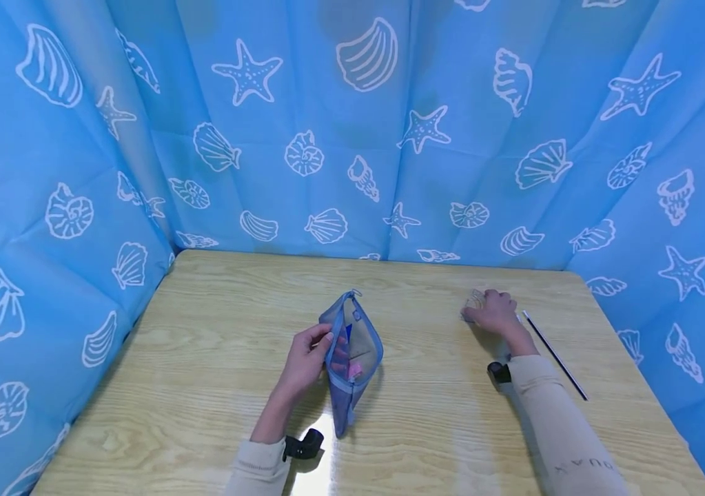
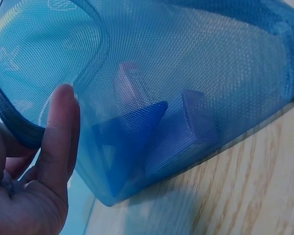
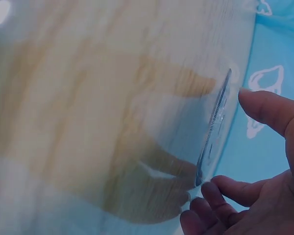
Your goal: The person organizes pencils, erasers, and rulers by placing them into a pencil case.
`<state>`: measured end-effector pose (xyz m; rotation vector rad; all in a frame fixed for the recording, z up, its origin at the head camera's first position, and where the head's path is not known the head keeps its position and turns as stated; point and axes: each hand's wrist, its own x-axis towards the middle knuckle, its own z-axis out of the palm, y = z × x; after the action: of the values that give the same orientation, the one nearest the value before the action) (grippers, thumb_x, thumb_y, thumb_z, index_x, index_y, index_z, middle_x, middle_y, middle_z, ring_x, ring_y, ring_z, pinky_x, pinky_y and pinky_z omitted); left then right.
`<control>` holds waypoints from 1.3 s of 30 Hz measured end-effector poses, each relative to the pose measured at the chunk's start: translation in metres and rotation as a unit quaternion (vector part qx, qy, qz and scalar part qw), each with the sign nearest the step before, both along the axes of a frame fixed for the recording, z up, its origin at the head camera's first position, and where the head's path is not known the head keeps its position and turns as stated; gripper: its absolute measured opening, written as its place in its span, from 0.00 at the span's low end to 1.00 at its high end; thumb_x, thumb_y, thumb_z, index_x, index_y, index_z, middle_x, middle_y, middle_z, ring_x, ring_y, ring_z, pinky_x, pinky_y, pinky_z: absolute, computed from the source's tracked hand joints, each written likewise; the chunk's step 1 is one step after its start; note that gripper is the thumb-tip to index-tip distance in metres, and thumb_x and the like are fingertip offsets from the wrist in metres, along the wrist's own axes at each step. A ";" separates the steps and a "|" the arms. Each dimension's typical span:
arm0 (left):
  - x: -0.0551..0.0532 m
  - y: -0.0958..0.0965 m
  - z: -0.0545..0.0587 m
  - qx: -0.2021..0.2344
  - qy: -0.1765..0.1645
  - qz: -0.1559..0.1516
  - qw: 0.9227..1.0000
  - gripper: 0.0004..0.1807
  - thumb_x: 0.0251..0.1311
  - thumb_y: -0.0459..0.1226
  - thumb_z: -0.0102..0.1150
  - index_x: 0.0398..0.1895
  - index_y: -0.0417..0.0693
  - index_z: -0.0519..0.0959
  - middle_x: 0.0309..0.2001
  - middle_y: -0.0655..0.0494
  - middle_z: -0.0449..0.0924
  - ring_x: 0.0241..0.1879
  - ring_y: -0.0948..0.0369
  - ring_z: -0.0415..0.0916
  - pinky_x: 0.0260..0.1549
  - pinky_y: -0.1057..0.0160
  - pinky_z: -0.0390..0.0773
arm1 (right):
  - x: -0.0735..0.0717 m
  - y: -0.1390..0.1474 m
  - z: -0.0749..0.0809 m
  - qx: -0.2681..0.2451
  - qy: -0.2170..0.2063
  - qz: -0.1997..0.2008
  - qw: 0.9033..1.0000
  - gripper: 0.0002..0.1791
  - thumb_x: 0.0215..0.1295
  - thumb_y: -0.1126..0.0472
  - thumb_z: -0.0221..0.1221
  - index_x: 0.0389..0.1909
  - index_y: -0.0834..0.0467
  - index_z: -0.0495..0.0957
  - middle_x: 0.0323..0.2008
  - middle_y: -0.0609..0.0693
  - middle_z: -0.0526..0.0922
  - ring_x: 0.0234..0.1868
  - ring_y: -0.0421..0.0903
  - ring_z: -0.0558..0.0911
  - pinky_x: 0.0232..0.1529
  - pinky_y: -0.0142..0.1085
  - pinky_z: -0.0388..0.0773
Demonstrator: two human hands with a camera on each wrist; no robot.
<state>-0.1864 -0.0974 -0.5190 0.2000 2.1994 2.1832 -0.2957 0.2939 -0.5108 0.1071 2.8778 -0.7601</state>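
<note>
A blue mesh zip pouch (image 1: 355,351) stands open near the middle of the wooden table. My left hand (image 1: 307,359) pinches the left side of its mouth between thumb and fingers. Through the mesh, in the left wrist view, show a dark blue pointed piece (image 2: 130,142) and a purple block (image 2: 198,117); a pink item (image 1: 355,370) lies lower inside. Over a clear plastic protractor (image 3: 214,125) at the back right, my right hand (image 1: 495,312) spreads its thumb and fingers. The fingertips are right at one end of the protractor, while the thumb appears slightly apart from the other.
A dark, slim pencil (image 1: 555,355) lies slantwise to the right of my right forearm. Beside that wrist, a pale strip partly shows from under the arm. Blue curtains (image 1: 302,89) with white shell prints hang behind the table and along both sides.
</note>
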 end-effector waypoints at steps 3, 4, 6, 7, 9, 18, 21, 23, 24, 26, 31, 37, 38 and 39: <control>0.000 0.000 0.000 0.010 -0.006 0.003 1.000 0.14 0.77 0.29 0.46 0.56 0.30 0.78 0.45 0.36 0.83 0.35 0.59 0.82 0.30 0.66 0.86 | -0.004 0.001 -0.003 0.000 -0.002 -0.003 1.000 0.46 0.69 0.48 0.57 0.69 0.82 0.53 0.63 0.85 0.53 0.63 0.80 0.54 0.61 0.70 0.63; 0.000 0.000 0.000 0.011 -0.008 0.004 1.000 0.14 0.77 0.29 0.46 0.56 0.30 0.78 0.45 0.36 0.83 0.35 0.59 0.82 0.30 0.66 0.86 | -0.006 0.001 -0.004 0.001 -0.002 -0.006 1.000 0.46 0.69 0.47 0.57 0.69 0.81 0.53 0.63 0.85 0.53 0.63 0.79 0.54 0.61 0.70 0.63; 0.000 -0.001 0.000 0.011 -0.007 0.004 1.000 0.14 0.77 0.29 0.46 0.56 0.30 0.78 0.44 0.37 0.83 0.34 0.59 0.82 0.29 0.66 0.86 | -0.010 0.002 -0.006 0.001 -0.007 -0.010 1.000 0.46 0.69 0.47 0.57 0.70 0.80 0.54 0.64 0.84 0.52 0.64 0.79 0.53 0.61 0.71 0.62; 0.000 -0.001 0.001 0.009 -0.007 0.005 1.000 0.14 0.77 0.29 0.46 0.56 0.30 0.78 0.44 0.37 0.83 0.35 0.59 0.82 0.29 0.66 0.86 | -0.012 0.003 -0.006 0.000 -0.008 -0.012 1.000 0.46 0.69 0.47 0.58 0.70 0.80 0.54 0.64 0.84 0.52 0.64 0.79 0.53 0.61 0.71 0.62; -0.001 -0.002 0.001 0.003 -0.005 0.007 1.000 0.14 0.77 0.29 0.46 0.55 0.31 0.79 0.44 0.37 0.84 0.35 0.59 0.82 0.28 0.67 0.85 | -0.014 0.003 -0.006 -0.002 -0.011 -0.016 1.000 0.46 0.69 0.47 0.59 0.70 0.79 0.55 0.64 0.84 0.53 0.64 0.79 0.53 0.60 0.71 0.62; 0.000 -0.002 0.003 0.016 -0.004 -0.005 1.000 0.15 0.78 0.29 0.44 0.57 0.29 0.77 0.45 0.35 0.82 0.34 0.59 0.82 0.30 0.64 0.87 | -0.016 0.000 0.004 -0.004 -0.035 -0.013 0.999 0.39 0.68 0.50 0.61 0.68 0.76 0.64 0.64 0.82 0.57 0.65 0.81 0.53 0.63 0.67 0.62; 0.000 -0.002 0.002 0.026 -0.008 -0.011 1.000 0.16 0.78 0.29 0.43 0.58 0.29 0.76 0.46 0.34 0.81 0.35 0.58 0.82 0.32 0.61 0.88 | -0.016 -0.002 0.007 -0.005 -0.037 -0.010 0.999 0.39 0.68 0.51 0.61 0.68 0.76 0.63 0.64 0.82 0.59 0.66 0.82 0.53 0.65 0.67 0.61; 0.000 -0.003 0.001 0.026 -0.010 -0.012 1.000 0.15 0.78 0.28 0.43 0.58 0.29 0.76 0.46 0.34 0.81 0.35 0.58 0.82 0.33 0.60 0.88 | -0.017 -0.002 0.009 -0.008 -0.040 -0.011 0.999 0.42 0.67 0.51 0.62 0.69 0.78 0.60 0.65 0.81 0.59 0.67 0.81 0.53 0.66 0.67 0.61; 0.000 -0.003 0.000 0.028 -0.012 -0.012 0.999 0.15 0.78 0.28 0.43 0.58 0.29 0.76 0.46 0.34 0.81 0.35 0.58 0.83 0.33 0.60 0.88 | -0.017 -0.002 0.010 -0.010 -0.042 -0.011 0.999 0.43 0.67 0.51 0.63 0.69 0.78 0.59 0.65 0.81 0.59 0.67 0.81 0.53 0.67 0.67 0.61; -0.001 -0.003 0.000 0.030 -0.014 -0.012 0.999 0.15 0.78 0.28 0.43 0.58 0.29 0.76 0.46 0.34 0.81 0.34 0.58 0.83 0.32 0.60 0.88 | -0.018 -0.001 0.011 -0.010 -0.048 -0.009 0.999 0.45 0.66 0.51 0.64 0.70 0.78 0.57 0.66 0.80 0.60 0.68 0.80 0.54 0.67 0.66 0.61; -0.001 -0.003 0.000 0.036 -0.012 -0.014 0.999 0.16 0.78 0.28 0.43 0.59 0.28 0.76 0.46 0.32 0.81 0.34 0.58 0.83 0.33 0.60 0.88 | -0.019 0.001 0.013 -0.022 -0.064 -0.004 0.998 0.47 0.64 0.51 0.66 0.71 0.78 0.56 0.68 0.77 0.61 0.69 0.77 0.56 0.69 0.64 0.62; 0.000 -0.002 -0.001 0.033 -0.010 -0.014 0.999 0.16 0.78 0.28 0.42 0.58 0.29 0.76 0.47 0.32 0.80 0.35 0.57 0.83 0.33 0.59 0.89 | -0.018 -0.002 0.015 -0.016 -0.071 -0.003 0.997 0.44 0.65 0.52 0.66 0.70 0.76 0.60 0.67 0.76 0.64 0.69 0.77 0.57 0.69 0.63 0.63; 0.000 -0.002 -0.001 0.032 -0.010 -0.013 0.999 0.16 0.78 0.28 0.42 0.58 0.29 0.76 0.47 0.33 0.81 0.35 0.57 0.83 0.33 0.59 0.88 | -0.017 -0.002 0.015 -0.008 -0.068 -0.003 0.998 0.44 0.64 0.51 0.66 0.69 0.76 0.61 0.66 0.76 0.64 0.68 0.77 0.57 0.68 0.63 0.63; 0.000 -0.002 -0.001 0.028 -0.008 -0.011 1.000 0.15 0.78 0.28 0.43 0.58 0.29 0.76 0.46 0.33 0.81 0.34 0.58 0.82 0.32 0.60 0.88 | -0.015 -0.003 0.016 -0.002 -0.067 -0.004 0.998 0.44 0.64 0.50 0.67 0.69 0.76 0.62 0.66 0.76 0.64 0.68 0.77 0.57 0.67 0.64 0.64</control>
<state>-0.1865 -0.0992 -0.5204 0.2058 2.1188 2.2294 -0.3107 0.2910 -0.4951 0.1636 2.7501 -0.7299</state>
